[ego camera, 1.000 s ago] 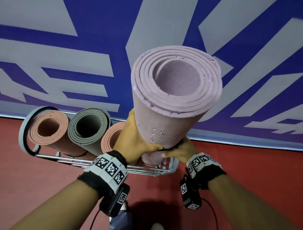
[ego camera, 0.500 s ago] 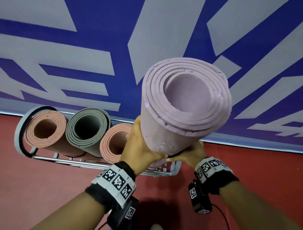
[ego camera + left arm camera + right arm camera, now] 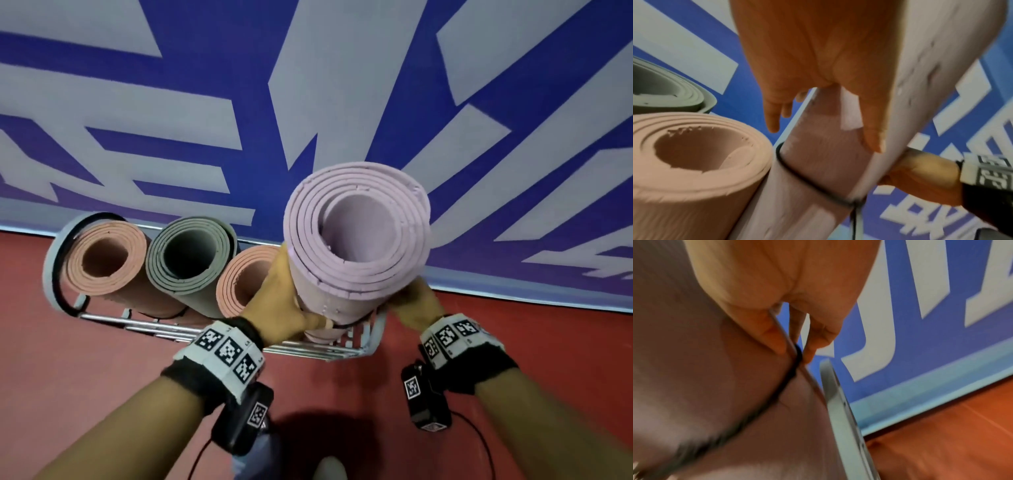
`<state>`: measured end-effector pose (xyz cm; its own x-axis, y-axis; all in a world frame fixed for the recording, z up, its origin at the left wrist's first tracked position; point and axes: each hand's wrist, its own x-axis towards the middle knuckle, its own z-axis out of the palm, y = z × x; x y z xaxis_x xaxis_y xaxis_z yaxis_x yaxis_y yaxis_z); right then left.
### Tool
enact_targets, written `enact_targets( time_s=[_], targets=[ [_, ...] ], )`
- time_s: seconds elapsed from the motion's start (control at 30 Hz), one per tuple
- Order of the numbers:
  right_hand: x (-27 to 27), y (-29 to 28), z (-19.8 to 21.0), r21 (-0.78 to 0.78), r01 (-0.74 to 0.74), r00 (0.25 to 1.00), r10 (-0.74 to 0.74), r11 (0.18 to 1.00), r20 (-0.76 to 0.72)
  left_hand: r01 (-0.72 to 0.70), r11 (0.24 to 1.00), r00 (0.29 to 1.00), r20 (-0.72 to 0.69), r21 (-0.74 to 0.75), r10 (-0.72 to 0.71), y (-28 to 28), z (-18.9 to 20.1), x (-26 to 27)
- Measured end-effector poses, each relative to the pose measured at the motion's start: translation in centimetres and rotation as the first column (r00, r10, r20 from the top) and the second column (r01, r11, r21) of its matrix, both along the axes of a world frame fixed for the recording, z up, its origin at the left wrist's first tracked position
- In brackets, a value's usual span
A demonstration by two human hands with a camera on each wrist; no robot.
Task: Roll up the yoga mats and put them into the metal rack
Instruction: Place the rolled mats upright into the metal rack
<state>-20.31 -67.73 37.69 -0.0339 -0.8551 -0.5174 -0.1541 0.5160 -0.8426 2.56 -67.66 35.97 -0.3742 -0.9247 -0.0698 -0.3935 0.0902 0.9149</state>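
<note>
so this is the stowing step: the lilac mat [image 3: 356, 240] is already rolled, has a thin black band [image 3: 809, 186] round its lower part, and is going end-first into the right-hand end of the metal rack [image 3: 368, 337]. three rolls already stand in there to its left: a pink mat [image 3: 102, 260] at the far end, a grey-green mat [image 3: 190, 255] next to it, and another pink one [image 3: 245, 281] just beside the left hand. by my reckoning the lilac one's bottom end is down inside the rack frame, though whether it's fully seated on the base i can't tell, the hands cover that bit.

next move imo is just to settle it straight down and let go without the roll springing loose or tipping toward the wall. it leans a little, so a nudge upright before release seems smart.

pose-wise: both forearms reach forward and down from the bottom of the head view, one either side of the roll. the left hand [image 3: 277, 301] is wrapped round the roll's left side, thumb laid flat along the front and fingers curling round behind. the right hand [image 3: 412, 305] is on the right side, and the right wrist view shows its fingertips [image 3: 777, 344] pinching at the band where it crosses the mat edge, close beside the rack's end plate [image 3: 840, 404].
</note>
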Motion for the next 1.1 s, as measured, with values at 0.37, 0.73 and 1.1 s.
enact_targets(
  time_s=[0.37, 0.73, 1.1],
  targets=[
    [0.6, -1.9, 9.2, -0.129, 0.066, 0.997, -0.06, 0.99, 0.044, -0.271, 0.938, 0.904, -0.278, 0.217, 0.326, -1.3, 12.5, 0.5],
    [1.7, -1.6, 7.8, -0.177, -0.009, 1.0, 0.013, 0.984, 0.02, -0.164, 0.978, 0.986, 0.044, 0.13, 0.159, -1.5, 11.0, -1.5],
    [1.7, -1.5, 6.4, -0.22, -0.121, 0.939, 0.04, 0.968, -0.34, -0.24, 0.96, 0.943, 0.271, 0.144, 0.195, -2.0, 8.8, -2.0]
  ],
)
